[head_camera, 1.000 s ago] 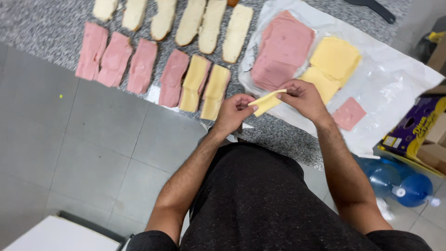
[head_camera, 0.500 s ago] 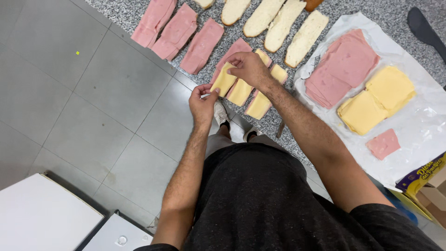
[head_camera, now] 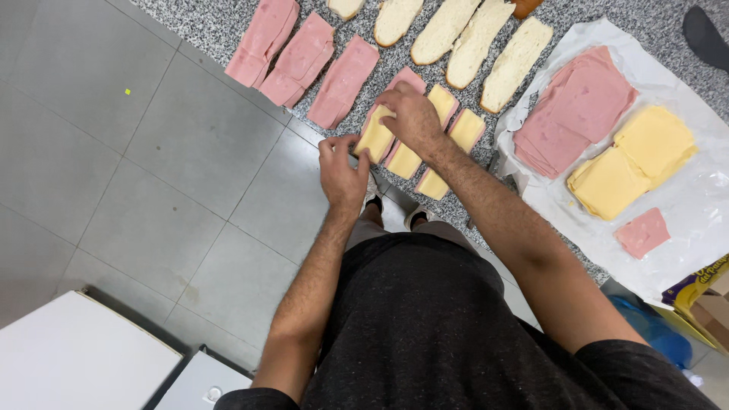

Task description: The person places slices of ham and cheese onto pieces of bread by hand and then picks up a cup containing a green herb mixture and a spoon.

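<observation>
2 hands meet over 1 yellow cheese slice, which lies on a pink ham-covered bread half at the near edge of the speckled grey surface. The right hand lies flat on the slice's far end, fingers spread and pressing down rather than closed round anything; the left hand touches the near end at the surface's edge, its grip pinched lightly on the slice's corner between thumb and fingertips. Just beside it to the right lie 2 more bread halves topped with cheese, touching one another. To the left, 3 halves covered only in pink ham sit in a row. Beyond them, plain cut bread halves lie crumb side up. Further right, a white paper sheet carries a stack of ham slices, 2 stacks of cheese and 1 small loose ham piece. Below the surface's edge, grey floor tiles show.
</observation>
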